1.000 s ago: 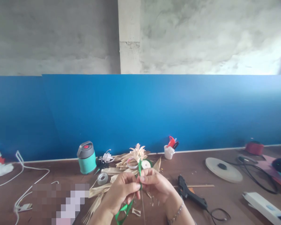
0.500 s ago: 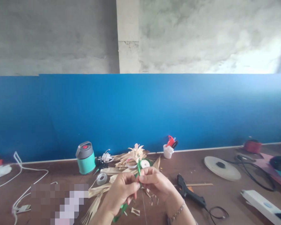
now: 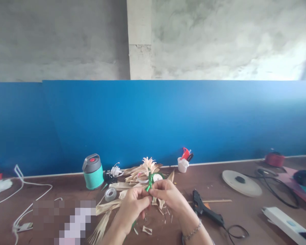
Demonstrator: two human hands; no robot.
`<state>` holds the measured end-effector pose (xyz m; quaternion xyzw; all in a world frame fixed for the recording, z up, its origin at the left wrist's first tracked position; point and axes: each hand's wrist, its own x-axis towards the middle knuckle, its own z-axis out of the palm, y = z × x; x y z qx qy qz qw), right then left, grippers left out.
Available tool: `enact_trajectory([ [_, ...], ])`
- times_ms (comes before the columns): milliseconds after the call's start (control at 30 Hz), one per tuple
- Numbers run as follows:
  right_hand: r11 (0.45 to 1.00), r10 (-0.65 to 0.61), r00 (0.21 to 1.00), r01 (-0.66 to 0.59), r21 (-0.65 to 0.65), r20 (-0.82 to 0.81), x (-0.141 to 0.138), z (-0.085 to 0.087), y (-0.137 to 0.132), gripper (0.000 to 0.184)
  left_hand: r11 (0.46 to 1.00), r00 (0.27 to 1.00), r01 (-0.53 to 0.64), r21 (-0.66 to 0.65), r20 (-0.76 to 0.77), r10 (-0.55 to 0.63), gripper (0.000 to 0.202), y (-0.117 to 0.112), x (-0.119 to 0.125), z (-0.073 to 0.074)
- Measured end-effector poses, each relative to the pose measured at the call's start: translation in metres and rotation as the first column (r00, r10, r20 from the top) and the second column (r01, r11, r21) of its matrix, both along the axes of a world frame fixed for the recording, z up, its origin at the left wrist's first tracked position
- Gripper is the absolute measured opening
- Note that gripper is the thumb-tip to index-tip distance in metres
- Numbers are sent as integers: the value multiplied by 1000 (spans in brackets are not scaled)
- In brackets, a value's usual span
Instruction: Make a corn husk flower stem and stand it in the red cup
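- At the far left, a white cable (image 3: 38, 199) trails across the brown worktop (image 3: 165, 234), with a white crumpled item (image 3: 1, 186) behind it.
- Next, a turquoise container (image 3: 94, 177) with a grey handled lid stands upright near the blue partition (image 3: 142, 119).
- To its right, a roll of clear tape (image 3: 110, 194) lies beside pale dried husks (image 3: 102, 226), which spread behind and below the hands.
- The left hand (image 3: 134, 206) comes in from below; its grip is pinching the green stem (image 3: 149, 185) between thumb and fingers.
- The pale flower (image 3: 149, 164) sits at the top of this stem, upright, held above the worktop between the two hands, with the husks behind it.
- The right hand (image 3: 168, 195), with a bracelet (image 3: 193, 232) at the wrist, meets the left at the stem; its grip has thumb and forefinger pinching the green material there.
- Behind the hands, just right of the stem, is a white spool (image 3: 156, 177).
- Farther right, a white cup (image 3: 183, 165) holds red-handled and black items.
- A black glue gun (image 3: 206, 211) lies beside the right forearm, across a thin wooden stick (image 3: 219, 200).
- At the right are a round pale disc (image 3: 232, 182) and a long white box (image 3: 283, 223).
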<state>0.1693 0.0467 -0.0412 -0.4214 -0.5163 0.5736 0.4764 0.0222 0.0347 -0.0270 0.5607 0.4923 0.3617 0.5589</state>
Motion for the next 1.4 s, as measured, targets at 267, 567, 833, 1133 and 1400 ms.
enact_trajectory([
  [267,994,-111,989,113,-13,100,-5,4,-2,13,998,994,-47,50,-92,52,23,1,2,-6],
  [567,977,173,909,-207,-52,-379,-5,3,-4,33,996,976,72,-48,208,-61,17,-3,-4,4],
  [833,913,366,762,-405,48,-534,-5,1,-7,29,978,909,172,-116,401,-112,21,-5,-5,5],
  [1133,913,345,759,-407,10,-552,-1,5,-14,26,968,925,215,-131,345,-158,28,-11,-4,8],
  [1400,973,176,871,-226,-55,-458,1,9,-16,23,988,987,153,-17,59,-152,20,-11,-8,17],
])
